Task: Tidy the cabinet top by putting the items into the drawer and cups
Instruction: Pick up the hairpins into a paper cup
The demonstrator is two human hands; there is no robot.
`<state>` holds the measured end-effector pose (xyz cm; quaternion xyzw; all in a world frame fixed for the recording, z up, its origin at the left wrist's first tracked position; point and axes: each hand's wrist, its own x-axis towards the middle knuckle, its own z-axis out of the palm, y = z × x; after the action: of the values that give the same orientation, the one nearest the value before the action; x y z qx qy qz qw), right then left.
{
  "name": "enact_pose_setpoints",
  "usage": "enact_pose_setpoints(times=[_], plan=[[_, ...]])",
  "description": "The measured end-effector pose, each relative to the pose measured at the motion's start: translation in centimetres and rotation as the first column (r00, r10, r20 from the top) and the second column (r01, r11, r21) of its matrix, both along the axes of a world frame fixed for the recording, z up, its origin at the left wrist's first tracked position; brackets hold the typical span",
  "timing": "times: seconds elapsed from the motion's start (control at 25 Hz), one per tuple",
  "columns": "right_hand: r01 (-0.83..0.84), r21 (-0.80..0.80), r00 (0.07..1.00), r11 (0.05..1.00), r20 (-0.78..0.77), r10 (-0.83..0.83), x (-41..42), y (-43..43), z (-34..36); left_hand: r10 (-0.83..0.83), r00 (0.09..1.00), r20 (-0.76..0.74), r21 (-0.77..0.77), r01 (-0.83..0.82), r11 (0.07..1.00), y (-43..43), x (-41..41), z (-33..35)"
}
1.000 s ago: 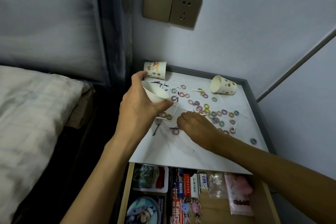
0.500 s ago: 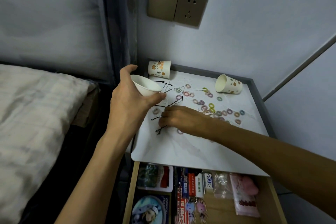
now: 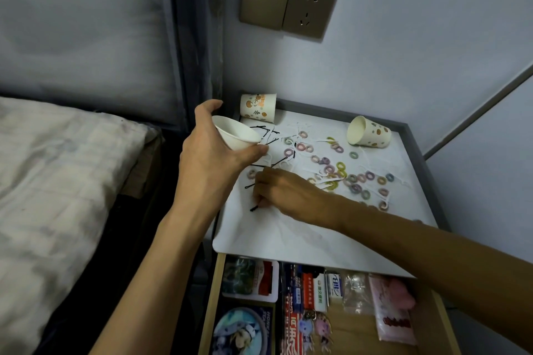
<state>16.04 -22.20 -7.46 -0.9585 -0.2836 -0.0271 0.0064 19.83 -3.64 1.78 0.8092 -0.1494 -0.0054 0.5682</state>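
Cup in one hand, hairpin in the other.
The left hand [image 3: 213, 153] grips a plain white paper cup [image 3: 236, 135], tilted, above the left edge of the white cabinet top [image 3: 288, 239]; just below it the right hand [image 3: 284, 190] pinches, with curled fingertips, a thin black hairpin [image 3: 255, 208] lying on that top.
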Motion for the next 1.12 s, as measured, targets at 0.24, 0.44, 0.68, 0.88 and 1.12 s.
enact_pose_setpoints(times=[0.24,0.44,0.68,0.88,1.12], plan=[[0.334,0.149,0.938,0.931,-0.146,-0.313,-0.5,-0.2,1.9,0.01,1.0,0.005,-0.032,-0.01,0.999,0.4,0.2,0.3],[0.318,0.255,0.94,0.913,-0.21,-0.268,3.1,0.1,3.4,0.016,1.0,-0.004,-0.026,-0.017,1.0,0.5,0.2,0.2],[0.49,0.167,0.826,0.855,-0.403,-0.394,4.1,0.7,1.4,0.012,1.0,0.0,-0.018,-0.012,1.0,0.6,0.3,0.2],[0.117,0.02,0.992,0.993,0.037,-0.118,3.3,0.3,-0.3,0.015,1.0,0.001,-0.013,-0.015,1.0,0.8,0.2,0.1],[0.603,0.551,0.789,0.577,-0.306,-0.533,3.7,1.0,1.4,0.01,1.0,0.002,-0.021,-0.01,1.0,1.1,0.0,0.3]])
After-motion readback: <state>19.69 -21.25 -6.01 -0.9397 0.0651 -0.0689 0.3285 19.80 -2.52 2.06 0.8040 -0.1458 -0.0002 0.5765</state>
